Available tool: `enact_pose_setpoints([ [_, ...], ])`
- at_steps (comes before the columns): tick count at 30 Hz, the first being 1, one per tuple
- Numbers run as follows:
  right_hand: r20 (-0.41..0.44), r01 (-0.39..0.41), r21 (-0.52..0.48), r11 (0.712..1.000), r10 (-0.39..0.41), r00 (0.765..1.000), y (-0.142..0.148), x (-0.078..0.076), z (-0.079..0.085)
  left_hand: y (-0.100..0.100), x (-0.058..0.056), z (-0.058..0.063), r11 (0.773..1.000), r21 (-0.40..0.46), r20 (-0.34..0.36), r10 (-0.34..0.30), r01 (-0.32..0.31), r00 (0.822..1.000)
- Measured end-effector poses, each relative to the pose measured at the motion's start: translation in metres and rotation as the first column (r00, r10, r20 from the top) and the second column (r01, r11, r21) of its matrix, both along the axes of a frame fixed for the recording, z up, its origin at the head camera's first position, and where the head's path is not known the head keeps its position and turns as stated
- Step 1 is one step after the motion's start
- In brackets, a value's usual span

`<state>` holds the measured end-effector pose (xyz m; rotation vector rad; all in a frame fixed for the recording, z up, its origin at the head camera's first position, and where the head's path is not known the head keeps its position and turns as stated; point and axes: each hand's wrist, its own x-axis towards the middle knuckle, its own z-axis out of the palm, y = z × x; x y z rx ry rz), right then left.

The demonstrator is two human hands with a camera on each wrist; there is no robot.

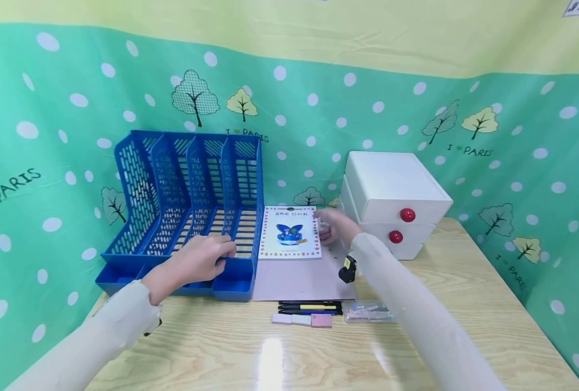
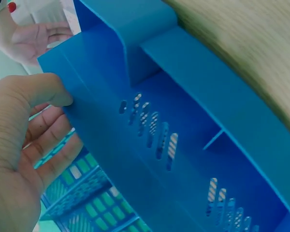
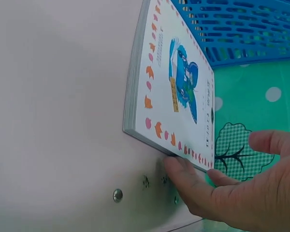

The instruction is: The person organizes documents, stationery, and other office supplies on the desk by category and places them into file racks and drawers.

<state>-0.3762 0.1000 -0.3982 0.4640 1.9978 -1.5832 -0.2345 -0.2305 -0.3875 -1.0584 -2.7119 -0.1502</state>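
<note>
My left hand (image 1: 199,262) holds the front wall of a blue desktop file rack (image 1: 192,146). In the left wrist view its thumb lies on the near side of the blue wall (image 2: 116,140), with the fingers behind. On a pale pink flat folder (image 1: 299,279) lies a thick white book (image 1: 272,233) with a blue cartoon figure and a leaf-patterned border. My right hand (image 1: 337,224) is at the book's right side. The right wrist view shows its fingertips touching the lower edge of the book (image 3: 159,96), the thumb held apart; metal snaps (image 3: 117,195) show on the folder.
Right of the folder stands a white drawer box (image 1: 397,179) with red knobs. Several pens (image 1: 309,307), a row of erasers (image 1: 301,320) and a clear case (image 1: 367,311) lie in front of it on the wooden table (image 1: 211,347). A patterned green cloth (image 1: 314,141) hangs behind.
</note>
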Motion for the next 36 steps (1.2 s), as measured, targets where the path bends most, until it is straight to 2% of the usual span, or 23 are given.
enact_pose_setpoints([
  [5,0.003,0.024,0.013,1.0,-0.024,1.0,-0.003,-0.001,0.001,-0.001,0.0,-0.003,0.999,0.031,-0.063,-0.014,0.016,0.998],
  [12,0.013,0.083,0.037,0.996,-0.084,0.996,-0.007,-0.002,0.0,0.002,-0.001,-0.007,1.0,-0.006,-0.123,-0.018,0.018,0.992],
  [15,-0.014,0.061,0.006,0.998,-0.061,0.998,-0.005,0.0,0.0,0.003,-0.003,-0.009,1.0,-0.016,-0.147,-0.029,0.027,0.989],
  [19,-0.064,-0.012,-0.043,0.999,0.009,0.998,0.0,0.006,0.001,0.003,-0.003,-0.014,0.998,-0.03,-0.191,-0.063,0.058,0.98],
  [22,-0.079,-0.017,-0.069,0.997,0.012,0.997,0.002,0.011,0.001,0.002,-0.002,-0.017,0.997,-0.02,-0.219,-0.077,0.074,0.973],
  [28,-0.016,0.132,-0.135,0.982,-0.135,0.991,0.001,0.003,-0.006,0.002,-0.001,-0.018,0.997,-0.001,-0.245,-0.075,0.077,0.967],
  [30,0.032,0.204,-0.144,0.968,-0.202,0.979,0.001,0.0,-0.006,0.002,-0.001,-0.019,0.997,0.007,-0.245,-0.073,0.077,0.967],
  [33,0.092,0.271,-0.148,0.951,-0.259,0.961,0.001,-0.005,-0.008,0.001,-0.002,-0.022,0.996,0.023,-0.253,-0.072,0.081,0.965],
  [36,0.092,0.238,-0.156,0.959,-0.225,0.97,0.001,-0.007,-0.007,0.002,-0.002,-0.025,0.996,0.041,-0.266,-0.071,0.085,0.961],
])
